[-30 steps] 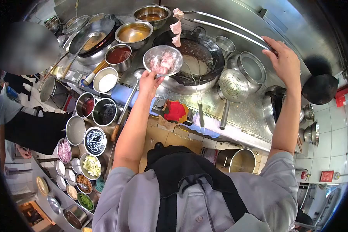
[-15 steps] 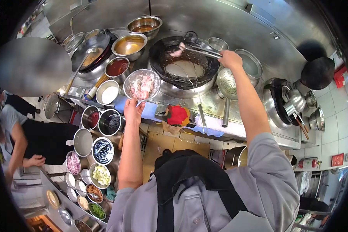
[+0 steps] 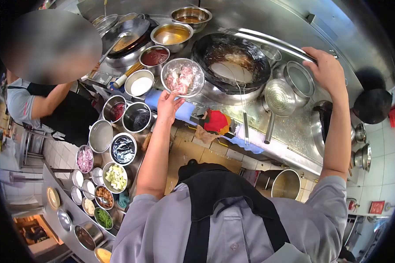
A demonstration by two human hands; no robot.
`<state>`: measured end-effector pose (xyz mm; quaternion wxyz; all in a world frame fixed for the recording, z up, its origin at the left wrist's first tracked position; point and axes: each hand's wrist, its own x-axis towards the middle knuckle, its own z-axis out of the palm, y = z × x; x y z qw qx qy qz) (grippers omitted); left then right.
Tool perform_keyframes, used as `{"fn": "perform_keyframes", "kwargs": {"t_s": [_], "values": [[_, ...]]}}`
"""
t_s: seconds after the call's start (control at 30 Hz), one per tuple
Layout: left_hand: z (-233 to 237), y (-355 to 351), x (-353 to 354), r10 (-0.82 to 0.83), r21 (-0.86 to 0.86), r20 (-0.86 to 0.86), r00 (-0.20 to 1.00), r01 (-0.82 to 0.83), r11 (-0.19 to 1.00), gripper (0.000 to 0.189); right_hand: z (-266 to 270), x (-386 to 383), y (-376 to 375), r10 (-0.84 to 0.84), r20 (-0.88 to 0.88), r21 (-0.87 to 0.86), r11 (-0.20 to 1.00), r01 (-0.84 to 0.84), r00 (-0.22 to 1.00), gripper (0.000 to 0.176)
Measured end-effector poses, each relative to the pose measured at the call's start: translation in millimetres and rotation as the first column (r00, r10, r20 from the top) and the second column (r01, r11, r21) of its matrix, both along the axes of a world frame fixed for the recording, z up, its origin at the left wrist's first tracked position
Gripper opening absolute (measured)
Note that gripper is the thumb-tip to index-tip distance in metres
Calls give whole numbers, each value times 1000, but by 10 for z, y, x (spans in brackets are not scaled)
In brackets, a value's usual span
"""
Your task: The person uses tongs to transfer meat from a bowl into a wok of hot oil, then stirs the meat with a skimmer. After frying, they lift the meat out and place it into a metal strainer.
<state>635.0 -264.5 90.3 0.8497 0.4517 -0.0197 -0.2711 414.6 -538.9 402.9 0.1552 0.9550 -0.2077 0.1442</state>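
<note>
My left hand (image 3: 167, 106) grips the near rim of a metal bowl (image 3: 201, 83) and holds it up beside the wok. Pale, flour-dusted pieces of meat (image 3: 183, 79) lie in it. My right hand (image 3: 327, 68) is raised at the right, closed around long metal tongs (image 3: 272, 43). They reach left across the back of the black wok (image 3: 202, 49), their far end blurred by motion, and no meat shows on them. Liquid (image 3: 230, 72) sits in the wok, with pale froth toward the back. A wire tool with a long handle (image 3: 245, 127) leans over the wok's front rim.
A perforated ladle (image 3: 280, 97) rests right of the wok. Bowls of yellow liquid (image 3: 172, 35), red sauce (image 3: 155, 57) and white powder (image 3: 140, 86) stand at the left. Several ingredient containers (image 3: 115, 177) line the left counter. A co-worker (image 3: 57, 105) stands beyond it, one arm stretched toward another wok.
My right hand has swung up and right with the tongs; the meat piece they held no longer shows on them. The view has shifted, and the co-worker's arm has come up toward the other wok.
</note>
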Motion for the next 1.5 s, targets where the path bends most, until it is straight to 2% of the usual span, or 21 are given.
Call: {"fn": "perform_keyframes", "kwargs": {"t_s": [0.03, 0.1, 0.17, 0.27, 0.37, 0.57, 0.63, 0.7, 0.8, 0.87, 1.0, 1.1, 1.13, 1.17, 1.23, 1.3, 1.47, 1.5], "values": [[44, -34, -29, -11, 0, -4, 1000, 11, 1000, 9, 34, -15, 157, -11, -4, 0, 1000, 11, 1000, 31], [112, -95, -77, -54, 56, 112, 992, 48, 997, 10, 68, 3, 436, 137, -107, -71, 987, -145, 985, 31], [119, -139, -92, -97, 70, 148, 984, 88, 994, 9, 78, 35, 548, 162, -144, -74, 982, -174, 976, 32], [232, -145, -118, -242, 186, 325, 914, 189, 964, 8, 99, 53, 566, 218, -198, -92, 967, -239, 956, 33], [214, -179, -110, -289, 177, 377, 880, 238, 955, 9, 35, 90, 524, 243, -227, -108, 956, -272, 943, 33], [123, -186, -71, -209, 53, 232, 950, 202, 978, 8, -1, -87, 563, 284, -228, -86, 947, -310, 931, 30], [122, -180, -63, -197, 62, 202, 959, 188, 980, 8, 77, -170, 610, 277, -224, -76, 951, -300, 935, 30], [150, -184, -60, -191, 72, 178, 965, 181, 981, 8, 159, -227, 637, 206, -163, -29, 977, -213, 965, 29], [182, -203, -74, -181, 15, 110, 977, 181, 983, 7, 179, -240, 607, 167, -142, -9, 985, -170, 976, 29], [180, -208, -75, -210, -81, 51, 976, 213, 974, 7, 157, -220, 601, 163, -140, -27, 985, -168, 977, 28], [85, -289, -63, -205, -100, 7, 979, 204, 974, 8, 136, -158, 447, 142, -105, -14, 990, -144, 984, 28], [37, -289, -30, -165, -28, -24, 986, 165, 986, 7, 44, -63, 224, 162, -23, -44, 986, -163, 987, 28], [-30, -272, -6, -127, 13, -39, 991, 128, 992, 10, 35, -8, 206, 75, -60, -22, 997, -76, 995, 29], [-98, -251, 14, -87, 53, -53, 995, 90, 995, 13, -25, 46, 137, 63, -55, -26, 998, -65, 997, 29], [-146, -181, 6, -78, 62, -62, 995, 82, 995, 13, -232, 211, -63, -60, -39, 31, 998, 61, 997, 31], [-175, -98, -12, -81, 66, -60, 995, 85, 994, 14, -427, 453, -181, -167, -99, 120, 977, 179, 981, 32], [-69, 74, -67, -27, 128, -69, 997, 36, 991, 13, -1238, 1106, -778, -207, -183, 206, 948, 243, 961, 34], [-61, 114, -62, -16, 119, -73, 997, 24, 993, 13, -1464, 1225, -992, -253, -243, 217, 927, 307, 936, 35]]}}
